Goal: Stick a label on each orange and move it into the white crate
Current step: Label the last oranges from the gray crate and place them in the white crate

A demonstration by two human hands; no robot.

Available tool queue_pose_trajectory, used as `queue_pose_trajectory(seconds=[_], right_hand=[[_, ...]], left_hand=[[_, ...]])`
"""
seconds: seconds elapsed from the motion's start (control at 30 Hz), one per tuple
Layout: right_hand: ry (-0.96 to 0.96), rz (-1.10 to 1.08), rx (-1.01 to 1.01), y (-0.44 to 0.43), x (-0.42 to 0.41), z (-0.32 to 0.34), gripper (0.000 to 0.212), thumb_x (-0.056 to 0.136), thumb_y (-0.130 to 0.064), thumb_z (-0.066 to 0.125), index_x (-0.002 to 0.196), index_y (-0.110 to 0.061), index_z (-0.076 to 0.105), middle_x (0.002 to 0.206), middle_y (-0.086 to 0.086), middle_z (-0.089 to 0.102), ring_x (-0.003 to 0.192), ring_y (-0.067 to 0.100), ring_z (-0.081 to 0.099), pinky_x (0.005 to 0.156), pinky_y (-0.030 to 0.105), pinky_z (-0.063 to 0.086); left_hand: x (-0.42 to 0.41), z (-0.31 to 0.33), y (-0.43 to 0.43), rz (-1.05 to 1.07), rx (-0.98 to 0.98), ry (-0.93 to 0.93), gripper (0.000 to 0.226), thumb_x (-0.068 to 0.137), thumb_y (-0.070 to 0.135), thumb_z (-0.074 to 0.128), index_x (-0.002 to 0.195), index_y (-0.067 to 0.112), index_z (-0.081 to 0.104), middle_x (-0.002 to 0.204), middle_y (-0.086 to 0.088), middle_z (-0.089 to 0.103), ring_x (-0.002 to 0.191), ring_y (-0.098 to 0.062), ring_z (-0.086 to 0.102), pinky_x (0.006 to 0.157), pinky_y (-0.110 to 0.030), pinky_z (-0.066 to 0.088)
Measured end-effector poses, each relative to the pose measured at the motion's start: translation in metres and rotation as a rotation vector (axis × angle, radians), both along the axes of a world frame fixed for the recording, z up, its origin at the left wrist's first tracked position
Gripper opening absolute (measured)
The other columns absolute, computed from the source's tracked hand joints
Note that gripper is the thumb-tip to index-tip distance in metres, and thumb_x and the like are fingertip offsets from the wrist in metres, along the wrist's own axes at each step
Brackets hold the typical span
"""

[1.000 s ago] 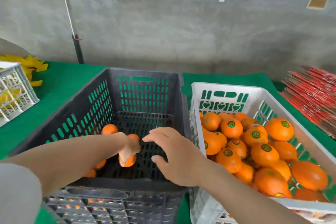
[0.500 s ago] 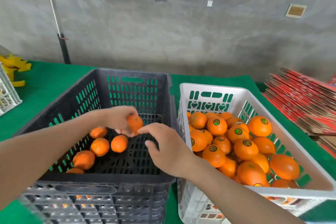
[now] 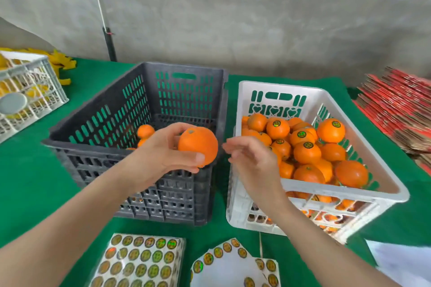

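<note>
While the left hand (image 3: 163, 154) holds one orange (image 3: 198, 144) up over the near right corner of the dark crate (image 3: 93, 147), its thumb lies across the near side of the fruit and its fingers curl round the far side, so the orange sits above the crate's rim with its stem end turned upward. Just to the right, the right hand (image 3: 251, 158) hangs over the gap between the two crates, near the orange but apart from it, its fingers loosely bent and spread and gripping nothing that can be made out; whether a label clings to a fingertip cannot be told. Beside the dark crate stands the white crate (image 3: 349, 192), holding a heap of labelled oranges (image 3: 305, 151), many showing a round dark sticker on top. A few loose oranges (image 3: 145, 131) lie on the floor of the dark crate, partly hidden behind the left hand. Both crates rest on a green cloth (image 3: 35, 182). At the near edge, a full label sheet (image 3: 140, 261) lies under the left forearm, and partly used sheets (image 3: 233, 261) lie just to its right. A white basket (image 3: 30, 91) stands at the far left, and a stack of red cardboard (image 3: 396, 105) lies at the far right
</note>
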State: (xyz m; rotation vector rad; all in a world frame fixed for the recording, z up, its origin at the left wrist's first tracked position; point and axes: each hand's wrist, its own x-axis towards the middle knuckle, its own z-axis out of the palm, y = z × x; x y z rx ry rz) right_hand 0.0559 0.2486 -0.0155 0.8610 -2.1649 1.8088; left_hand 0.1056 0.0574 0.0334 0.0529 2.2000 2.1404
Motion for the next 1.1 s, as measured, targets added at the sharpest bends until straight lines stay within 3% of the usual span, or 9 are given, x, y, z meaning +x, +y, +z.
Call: queue_pose_trajectory(seconds=[0.13, 0.23, 0.33, 0.4, 0.5, 0.63, 0.77, 0.93, 1.1], right_hand=[[-0.067, 0.003, 0.316, 0.052, 0.039, -0.064, 0.021, 0.088, -0.015, 0.056, 0.091, -0.035, 0.057, 0.081, -0.02, 0.065, 0.078, 0.003, 0.062, 0.065, 0.007, 0.044], [-0.368, 0.057, 0.843, 0.073, 0.036, -0.121, 0.021, 0.092, -0.02, 0.054, 0.113, -0.023, 0.051, 0.105, -0.005, 0.063, 0.097, 0.012, 0.059, 0.08, 0.013, 0.045], [-0.53, 0.05, 1.019, 0.072, 0.029, -0.156, 0.04, 0.091, -0.031, 0.054, 0.127, -0.017, 0.042, 0.114, 0.001, 0.058, 0.105, 0.016, 0.057, 0.087, 0.025, 0.045], [-0.555, 0.014, 1.028, 0.065, 0.026, -0.166, 0.042, 0.086, -0.031, 0.058, 0.124, -0.019, 0.043, 0.101, -0.004, 0.057, 0.101, 0.016, 0.058, 0.085, 0.026, 0.044], [-0.648, -0.03, 0.965, 0.054, 0.023, -0.171, 0.042, 0.077, -0.017, 0.062, 0.116, -0.022, 0.046, 0.093, -0.006, 0.057, 0.091, 0.012, 0.059, 0.082, 0.026, 0.048], [-0.662, -0.042, 0.757, 0.052, 0.026, -0.163, 0.03, 0.083, 0.0, 0.052, 0.107, -0.018, 0.053, 0.089, -0.002, 0.058, 0.071, 0.008, 0.056, 0.052, 0.008, 0.039], [-0.67, 0.009, 0.54, 0.064, 0.037, -0.143, 0.021, 0.086, 0.0, 0.052, 0.098, -0.017, 0.053, 0.082, 0.002, 0.058, 0.069, 0.008, 0.053, 0.058, 0.01, 0.041], [-0.65, 0.041, 0.394, 0.078, 0.051, -0.124, 0.021, 0.086, 0.001, 0.057, 0.082, -0.02, 0.054, 0.076, -0.002, 0.056, 0.068, 0.004, 0.051, 0.063, 0.012, 0.042], [-0.614, -0.007, 0.333, 0.081, 0.057, -0.122, 0.023, 0.085, -0.001, 0.06, 0.073, -0.021, 0.057, 0.07, -0.009, 0.055, 0.059, -0.008, 0.051, 0.06, 0.007, 0.041]], left_hand=[[0.03, -0.018, 0.029, 0.066, -0.033, 0.038, 0.064, 0.045, 0.034, 0.082, 0.106, 0.031, 0.063, 0.097, 0.015, 0.067, 0.083, -0.012, 0.067, 0.061, -0.022, 0.051], [0.05, -0.042, 0.045, 0.009, -0.029, -0.023, 0.056, 0.046, 0.04, 0.08, 0.1, 0.034, 0.069, 0.096, 0.007, 0.072, 0.081, -0.015, 0.067, 0.064, -0.02, 0.051], [0.058, -0.08, 0.06, 0.001, -0.1, -0.204, 0.052, 0.049, 0.039, 0.08, 0.098, 0.025, 0.067, 0.083, 0.006, 0.073, 0.066, -0.011, 0.063, 0.061, -0.014, 0.048], [0.059, -0.105, 0.069, 0.014, -0.153, -0.332, 0.052, 0.053, 0.035, 0.078, 0.101, 0.024, 0.064, 0.076, 0.008, 0.072, 0.061, -0.006, 0.061, 0.064, -0.017, 0.048], [0.058, -0.133, 0.074, 0.086, -0.123, -0.455, 0.064, 0.046, 0.034, 0.081, 0.104, 0.014, 0.063, 0.084, -0.003, 0.071, 0.075, -0.019, 0.065, 0.079, -0.035, 0.055], [0.052, -0.148, 0.075, 0.149, -0.106, -0.484, 0.072, 0.035, 0.045, 0.081, 0.1, 0.018, 0.065, 0.095, -0.006, 0.073, 0.092, -0.023, 0.068, 0.089, -0.04, 0.052], [0.041, -0.143, 0.071, 0.075, -0.094, -0.492, 0.069, 0.036, 0.053, 0.076, 0.097, 0.023, 0.067, 0.096, 0.004, 0.073, 0.096, -0.012, 0.064, 0.08, -0.026, 0.043], [0.026, -0.136, 0.078, -0.087, -0.146, -0.516, 0.085, 0.043, 0.057, 0.071, 0.114, 0.011, 0.062, 0.117, -0.005, 0.066, 0.114, -0.022, 0.056, 0.113, -0.043, 0.025], [0.019, -0.136, 0.08, -0.241, -0.049, -0.498, 0.075, 0.046, 0.051, 0.081, 0.11, 0.018, 0.061, 0.105, 0.006, 0.072, 0.1, -0.011, 0.067, 0.095, -0.028, 0.047]])
